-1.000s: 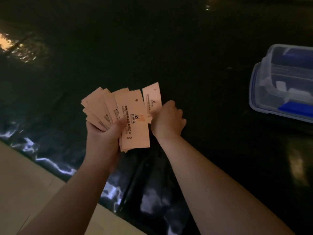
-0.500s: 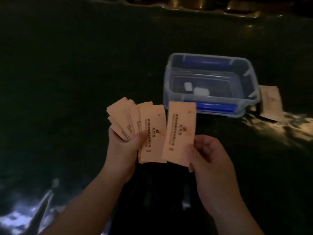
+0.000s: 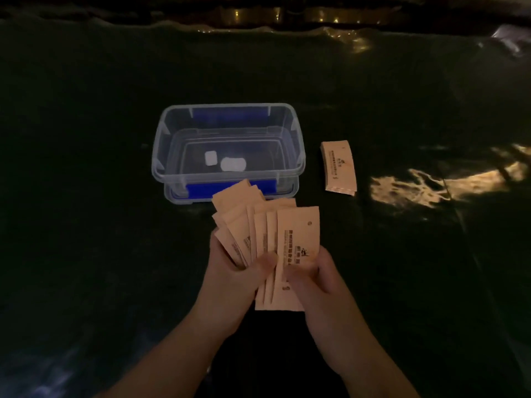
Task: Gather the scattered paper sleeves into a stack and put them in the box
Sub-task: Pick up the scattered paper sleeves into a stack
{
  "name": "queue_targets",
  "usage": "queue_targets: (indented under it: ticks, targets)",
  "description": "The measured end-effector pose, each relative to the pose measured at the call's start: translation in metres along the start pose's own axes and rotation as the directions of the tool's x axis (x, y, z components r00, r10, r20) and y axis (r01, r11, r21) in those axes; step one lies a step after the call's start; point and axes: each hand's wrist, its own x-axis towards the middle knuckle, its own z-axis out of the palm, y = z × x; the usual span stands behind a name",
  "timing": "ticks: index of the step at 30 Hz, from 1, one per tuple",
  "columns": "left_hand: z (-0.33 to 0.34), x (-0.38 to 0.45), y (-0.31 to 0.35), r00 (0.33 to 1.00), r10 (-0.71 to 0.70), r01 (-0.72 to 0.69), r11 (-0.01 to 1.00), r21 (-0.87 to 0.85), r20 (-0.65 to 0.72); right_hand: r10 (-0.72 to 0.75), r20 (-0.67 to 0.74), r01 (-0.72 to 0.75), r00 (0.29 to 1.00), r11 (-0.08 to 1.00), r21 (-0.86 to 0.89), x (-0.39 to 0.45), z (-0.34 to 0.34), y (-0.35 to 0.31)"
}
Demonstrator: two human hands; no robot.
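My left hand [image 3: 232, 278] grips a fanned bunch of several pale paper sleeves [image 3: 253, 225] with dark printing, thumb across their front. My right hand [image 3: 311, 278] pinches the frontmost sleeve [image 3: 298, 239] at its lower part, laid against the right side of the fan. Just beyond the fan stands a clear plastic box [image 3: 161, 156] with blue clips, open on top; two small white pieces lie on its floor. To the right of the box a neat stack of sleeves [image 3: 339, 168] lies flat on the dark surface.
The whole surface is a dark, glossy sheet [image 3: 86, 196] with wrinkles and a bright reflection [image 3: 431, 185] at the right. The sheet's far edge runs across the top of the view. The light is dim.
My right hand has brought its single sleeve in against the fan held by my left hand. The view has swung so the box now sits centred ahead, with the flat stack to its right.
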Motion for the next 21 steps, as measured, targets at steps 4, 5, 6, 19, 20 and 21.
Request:
queue_targets:
  ticks: [4,5,6,19,20,21]
  targets:
    - [0.002,0.004,0.003,0.994,-0.038,0.035,0.999,0.023,0.1,0.022,0.055,-0.023,0.998,0.999,0.027,0.003,-0.011,0.003]
    - [0.001,0.004,0.004,0.992,-0.042,0.039,0.999,0.026,0.122,0.025,0.07,-0.027,0.997,0.999,0.031,0.004,-0.012,0.004]
    - [0.0,0.003,0.004,0.99,-0.039,0.035,0.999,0.032,0.138,0.024,0.085,-0.027,0.996,0.999,0.032,0.004,-0.011,0.005]
    - [-0.011,-0.009,0.005,0.994,0.006,-0.018,0.993,0.115,0.105,0.039,0.224,-0.025,0.974,0.998,-0.066,-0.001,0.006,0.008]
    - [-0.011,-0.009,0.006,0.996,-0.013,0.007,0.997,0.074,0.086,0.026,0.2,-0.011,0.979,0.997,-0.074,0.002,0.002,0.003]
    - [-0.012,-0.009,0.007,0.997,-0.038,0.036,0.999,0.02,0.074,-0.029,0.117,0.039,0.993,0.995,-0.089,0.01,-0.004,-0.001]
